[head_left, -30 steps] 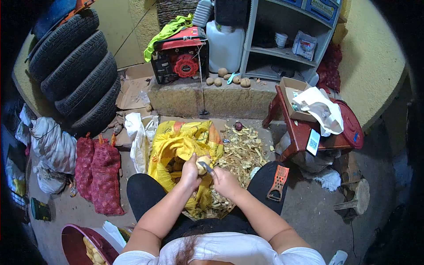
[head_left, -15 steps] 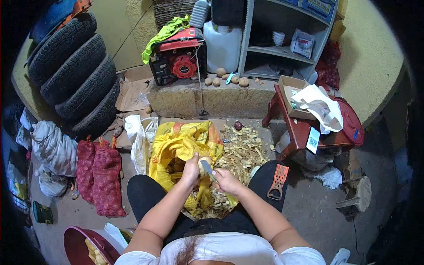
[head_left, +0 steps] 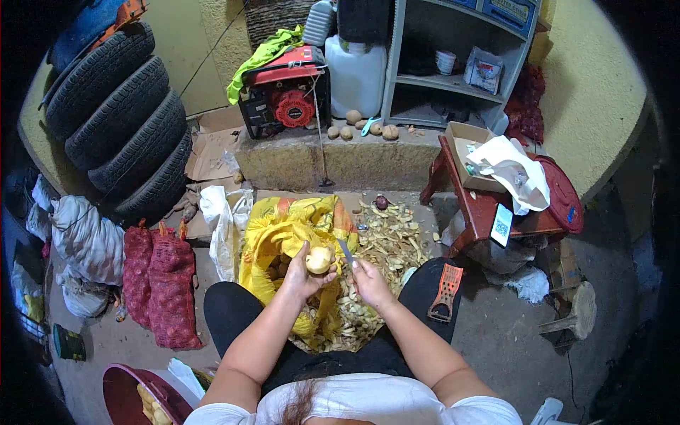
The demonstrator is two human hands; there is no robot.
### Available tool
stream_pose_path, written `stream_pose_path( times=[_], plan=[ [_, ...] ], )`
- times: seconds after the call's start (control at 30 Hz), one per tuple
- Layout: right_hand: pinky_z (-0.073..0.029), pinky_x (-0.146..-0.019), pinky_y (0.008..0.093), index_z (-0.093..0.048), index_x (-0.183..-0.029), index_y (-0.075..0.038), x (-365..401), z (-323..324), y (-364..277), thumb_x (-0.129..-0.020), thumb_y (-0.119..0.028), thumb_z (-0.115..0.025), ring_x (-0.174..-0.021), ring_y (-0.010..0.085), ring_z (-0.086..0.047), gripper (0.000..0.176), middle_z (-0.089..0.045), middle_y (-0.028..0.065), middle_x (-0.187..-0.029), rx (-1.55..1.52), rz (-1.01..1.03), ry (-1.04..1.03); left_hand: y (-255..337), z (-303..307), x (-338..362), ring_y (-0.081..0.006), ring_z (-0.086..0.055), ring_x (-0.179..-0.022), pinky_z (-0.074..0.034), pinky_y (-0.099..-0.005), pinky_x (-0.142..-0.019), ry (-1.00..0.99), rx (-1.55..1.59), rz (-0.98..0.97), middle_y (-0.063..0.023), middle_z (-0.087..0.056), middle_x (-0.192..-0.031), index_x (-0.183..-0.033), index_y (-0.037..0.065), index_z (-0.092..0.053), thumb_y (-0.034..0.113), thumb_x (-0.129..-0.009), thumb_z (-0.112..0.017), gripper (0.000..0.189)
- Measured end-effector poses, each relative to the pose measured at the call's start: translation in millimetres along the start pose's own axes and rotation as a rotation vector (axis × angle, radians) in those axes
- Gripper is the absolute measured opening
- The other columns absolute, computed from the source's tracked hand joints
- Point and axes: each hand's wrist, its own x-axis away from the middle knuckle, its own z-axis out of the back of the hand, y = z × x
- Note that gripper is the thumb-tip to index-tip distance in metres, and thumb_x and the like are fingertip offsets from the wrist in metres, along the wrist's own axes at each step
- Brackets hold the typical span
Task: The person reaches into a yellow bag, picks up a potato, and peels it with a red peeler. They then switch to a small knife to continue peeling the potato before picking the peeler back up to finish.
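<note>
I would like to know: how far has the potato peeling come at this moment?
Done: pale, peeled-looking potatoes lie in the maroon basin, and peelings lie beside the yellow sack. In hand: the left hand holds a mostly bare potato; the right hand holds the knife, apart from it. Left: brown potatoes in the sack seem unpeeled; their number is hidden.

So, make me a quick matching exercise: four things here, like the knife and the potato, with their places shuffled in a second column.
Things
1. Knife
2. Pale potato
3. Orange grater
4. Red onion

Places
A. On the right leg
B. Among the peelings
C. In the right hand
D. In the left hand

Right pairs: 1-C, 2-D, 3-A, 4-B
</note>
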Motion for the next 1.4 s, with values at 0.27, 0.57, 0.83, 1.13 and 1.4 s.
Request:
stream_pose_path(
  times=[0.27,0.57,0.83,1.13,1.4],
  plan=[
    [-0.045,-0.075,0.0375,-0.041,-0.126,-0.014,15.9,-7.1,-17.1,-0.084,-0.025,-0.048,-0.087,0.0302,-0.057,0.044,-0.059,0.0180,-0.096,0.700,0.517,-0.018,-4.5,3.6,-3.2,-0.0238,-0.055,-0.087,-0.047,-0.0381,-0.075,0.057,-0.066,-0.066,-0.0118,-0.054,-0.097,-0.105,0.003,-0.047,0.039,-0.091,-0.029,0.042],
    [-0.046,-0.065,0.0403,-0.027,-0.132,-0.028,21.4,-10.0,-32.9,-0.082,-0.032,-0.048,-0.068,0.0330,-0.058,0.055,-0.059,0.0174,-0.077,0.840,0.259,-0.101,-9.8,-13.0,8.6,-0.0220,-0.054,-0.089,-0.048,-0.0370,-0.074,0.147,-0.196,-0.118,-0.0104,-0.054,-0.097,-0.109,0.005,-0.047,0.035,-0.092,-0.027,0.039],
    [-0.047,-0.061,0.0375,-0.038,-0.126,-0.029,20.9,-21.1,-17.8,-0.082,-0.019,-0.048,-0.071,0.0290,-0.059,0.046,-0.060,0.0121,-0.086,1.008,0.409,0.072,-11.6,-2.3,-2.9,-0.0226,-0.053,-0.080,-0.047,-0.0360,-0.061,0.172,-0.188,-0.051,-0.0102,-0.054,-0.092,-0.104,0.006,-0.047,0.036,-0.091,-0.025,0.039],
    [-0.031,-0.042,0.0181,-0.044,-0.123,-0.011,5.3,-11.3,-6.8,-0.092,-0.020,-0.038,-0.047,0.0061,-0.036,0.033,-0.042,-0.0024,-0.061,-0.291,-0.151,-0.099,-10.2,16.6,-11.5,-0.0252,-0.054,-0.067,-0.047,-0.0357,-0.054,0.189,-0.128,0.005,-0.0132,-0.057,-0.085,-0.103,0.005,-0.045,0.036,-0.091,-0.028,0.037],
    [-0.030,-0.041,0.0176,-0.048,-0.109,-0.003,58.2,80.8,-89.8,-0.090,-0.026,-0.041,-0.048,0.0031,-0.036,0.030,-0.041,-0.0047,-0.059,-0.352,0.314,0.077,112.0,55.7,114.5,-0.0182,-0.056,-0.063,-0.043,-0.0297,-0.048,0.417,-0.185,-0.587,-0.0062,-0.058,-0.077,-0.097,0.009,-0.052,0.038,-0.081,-0.050,0.033]
  ],
)
